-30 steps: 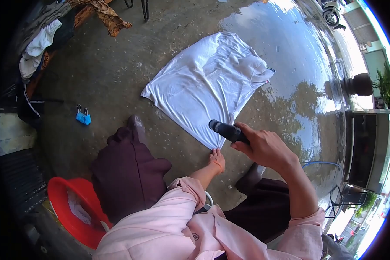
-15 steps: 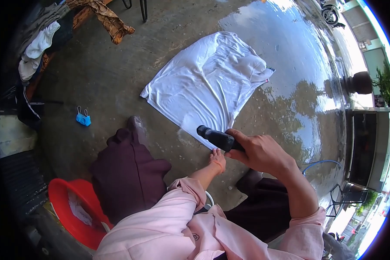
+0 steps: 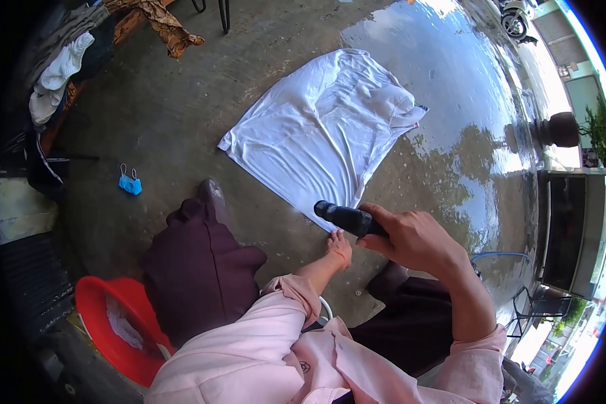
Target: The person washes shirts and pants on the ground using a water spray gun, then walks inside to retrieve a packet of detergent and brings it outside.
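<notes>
A white cloth garment (image 3: 316, 128) lies spread on the wet concrete floor, creased, with its narrow near corner toward me. My left hand (image 3: 339, 249) touches that corner, its fingertips on the edge of the fabric; the fingers look stretched out. My right hand (image 3: 411, 241) is wrapped round a black nozzle-like tool (image 3: 347, 217), which points left above the near end of the garment. Part of my left hand's back shows below the tool, and the palm is hidden.
At the lower left stands a red bucket (image 3: 118, 330) with white cloth inside. A blue mask (image 3: 130, 182) lies on the floor. Clothes (image 3: 64, 71) hang at the upper left. A blue hose (image 3: 501, 254) and a black chair (image 3: 542, 306) are at the right.
My right hand and the black tool have moved slightly right and down. My left hand stays at the garment's near corner. The brown hanging cloth at the top has shifted slightly.
</notes>
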The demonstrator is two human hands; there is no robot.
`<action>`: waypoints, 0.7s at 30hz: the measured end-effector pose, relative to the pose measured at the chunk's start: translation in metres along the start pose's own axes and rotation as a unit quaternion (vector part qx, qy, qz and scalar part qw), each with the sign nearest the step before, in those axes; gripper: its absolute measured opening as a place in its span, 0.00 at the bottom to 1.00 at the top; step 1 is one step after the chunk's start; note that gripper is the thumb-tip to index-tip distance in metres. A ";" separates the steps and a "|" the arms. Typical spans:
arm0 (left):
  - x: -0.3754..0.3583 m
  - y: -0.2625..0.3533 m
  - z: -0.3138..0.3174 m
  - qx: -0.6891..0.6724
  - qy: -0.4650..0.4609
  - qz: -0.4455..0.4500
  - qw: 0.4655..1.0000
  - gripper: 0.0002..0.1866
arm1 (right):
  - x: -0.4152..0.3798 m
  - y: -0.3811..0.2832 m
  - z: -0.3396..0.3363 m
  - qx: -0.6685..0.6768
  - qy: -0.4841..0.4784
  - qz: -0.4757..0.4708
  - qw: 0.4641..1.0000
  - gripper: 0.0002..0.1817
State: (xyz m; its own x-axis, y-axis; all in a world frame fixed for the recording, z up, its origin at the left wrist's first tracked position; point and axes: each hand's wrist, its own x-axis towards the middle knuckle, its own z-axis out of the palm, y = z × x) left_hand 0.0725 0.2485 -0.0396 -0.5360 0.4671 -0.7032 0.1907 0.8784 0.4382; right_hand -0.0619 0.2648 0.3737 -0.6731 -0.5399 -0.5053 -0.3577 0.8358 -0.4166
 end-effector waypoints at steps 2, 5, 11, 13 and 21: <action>-0.017 0.006 -0.022 -0.006 -0.021 -0.004 1.000 0.40 | 0.001 0.001 0.000 0.001 0.014 0.008 1.000 0.29; -0.035 0.010 -0.045 -0.010 -0.037 -0.048 0.998 0.40 | 0.002 -0.001 -0.006 0.035 0.068 0.015 0.997 0.27; -0.038 0.010 -0.049 -0.016 -0.040 -0.050 0.998 0.38 | 0.004 0.002 -0.002 0.036 0.089 0.019 0.995 0.25; -0.036 0.009 -0.051 -0.021 -0.069 -0.041 0.997 0.36 | 0.004 0.004 -0.006 -0.007 0.014 0.016 1.000 0.24; -0.036 0.010 -0.047 -0.006 -0.029 -0.041 0.999 0.37 | 0.004 0.005 -0.007 0.008 0.043 0.042 0.998 0.26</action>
State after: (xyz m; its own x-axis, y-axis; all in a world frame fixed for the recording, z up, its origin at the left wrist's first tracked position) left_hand 0.0549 0.2357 0.0162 -0.5000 0.3995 -0.7684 0.1390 0.9127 0.3842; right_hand -0.0713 0.2670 0.3751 -0.7536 -0.4576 -0.4718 -0.2887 0.8753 -0.3879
